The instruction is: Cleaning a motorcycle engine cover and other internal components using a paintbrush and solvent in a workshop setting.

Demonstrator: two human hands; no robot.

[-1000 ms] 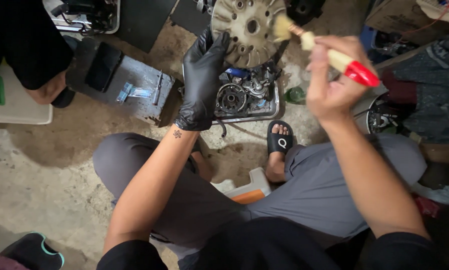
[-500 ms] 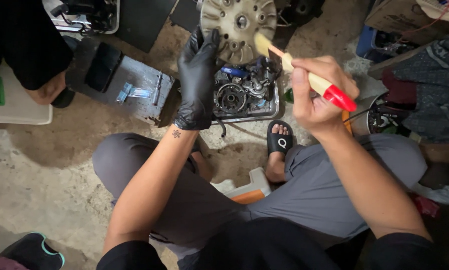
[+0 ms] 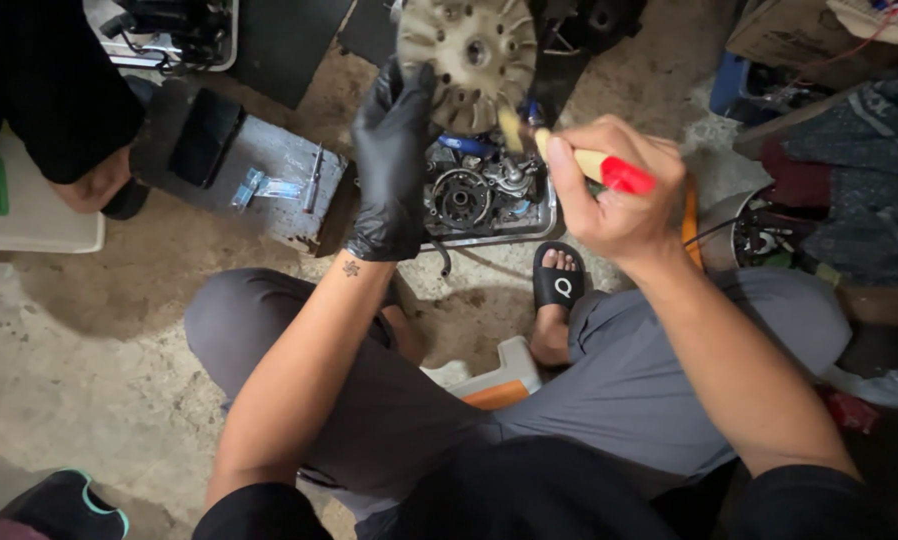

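Round grey finned metal flywheel (image 3: pixel 466 52), raised above the engine tray (image 3: pixel 539 228): my black-gloved left hand (image 3: pixel 394 165) grips its rim, tilting it (face toward me) so my right hand (image 3: pixel 619 190), clenched on the red-handled brush (image 3: pixel 579 163), reaches the fins.

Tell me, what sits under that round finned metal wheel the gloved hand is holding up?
Below the finned wheel lies a metal tray holding engine parts, a round gear-like piece among them. The left hand, the right hand and its brush cover the tray's edges.
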